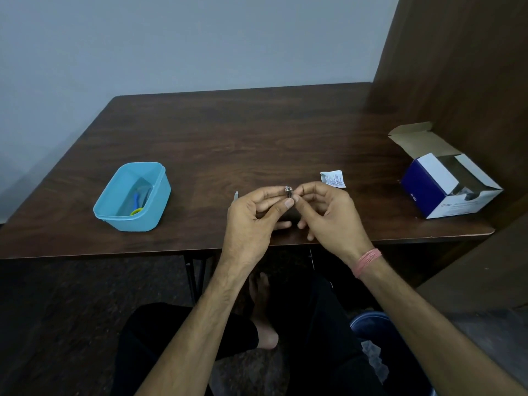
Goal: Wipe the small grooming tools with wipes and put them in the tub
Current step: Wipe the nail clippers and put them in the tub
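Observation:
Both my hands meet over the table's front edge. My left hand (257, 212) pinches a small metal grooming tool (289, 192) between thumb and fingers; it looks like a nail clipper. My right hand (325, 210) touches the same tool's tip with thumb and forefinger. A thin pale tool tip (236, 195) pokes out behind my left hand. The light blue tub (160, 192) stands at the left and holds a blue tool (135, 200) and a yellow-green piece (137, 211). A torn white wipe sachet (333, 179) lies just beyond my right hand.
An open blue and white cardboard box (428, 187) sits at the table's right end, near a dark wooden panel (457, 67). A grey wall (171, 38) stands behind the brown table (228, 132). A blue bin (368, 324) is on the floor by my legs.

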